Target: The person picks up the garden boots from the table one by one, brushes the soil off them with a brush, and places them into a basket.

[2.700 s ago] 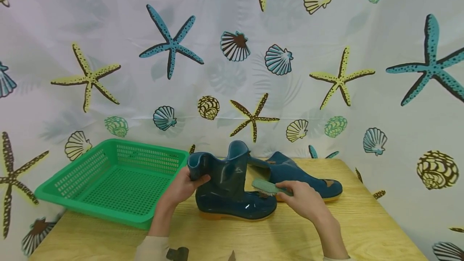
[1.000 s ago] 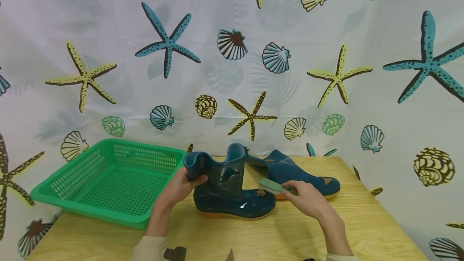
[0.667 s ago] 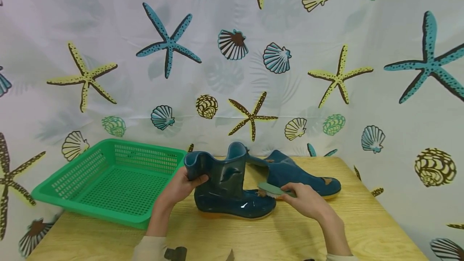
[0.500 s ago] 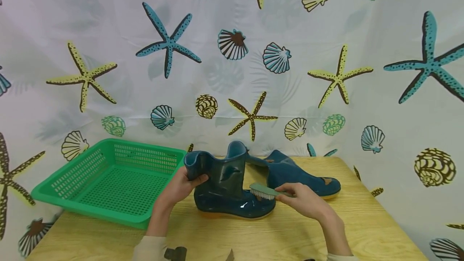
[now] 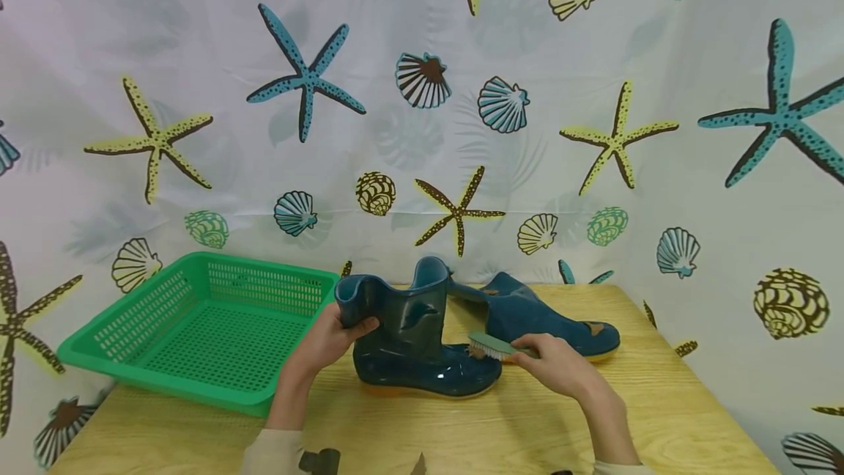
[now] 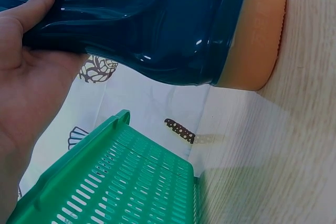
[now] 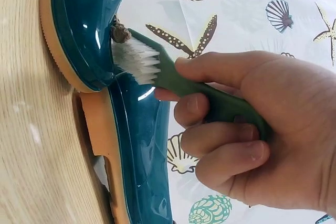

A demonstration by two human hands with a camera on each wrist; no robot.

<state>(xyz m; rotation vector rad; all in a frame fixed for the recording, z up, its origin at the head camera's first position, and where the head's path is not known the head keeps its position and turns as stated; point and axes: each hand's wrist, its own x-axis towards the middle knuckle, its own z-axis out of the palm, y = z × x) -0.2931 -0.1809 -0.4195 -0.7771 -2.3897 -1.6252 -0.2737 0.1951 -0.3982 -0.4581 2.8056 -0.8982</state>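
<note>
A dark blue rubber boot (image 5: 409,328) stands upright on the table, its toe pointing right. My left hand (image 5: 328,339) grips the back of its shaft near the top, thumb on the outer side. In my right hand (image 5: 557,365) is a green scrub brush (image 5: 491,344), its handle wrapped by my fingers. The brush's white bristles (image 7: 137,62) are at the top of the boot's toe, against or right beside a brown clump of mud (image 7: 121,32). Behind, a second blue boot (image 5: 527,314) lies on its side with a brown patch of mud (image 5: 596,329) on its toe.
A green plastic basket (image 5: 171,380) with slotted walls stands on the left, close to my left forearm. The wooden table (image 5: 659,402) ends at a white curtain (image 5: 422,145) printed with starfish and shells, behind and on the right.
The brush has moved back and forth over the boot's toe, left and then right again. My left hand keeps its hold on the boot, which has barely moved.
</note>
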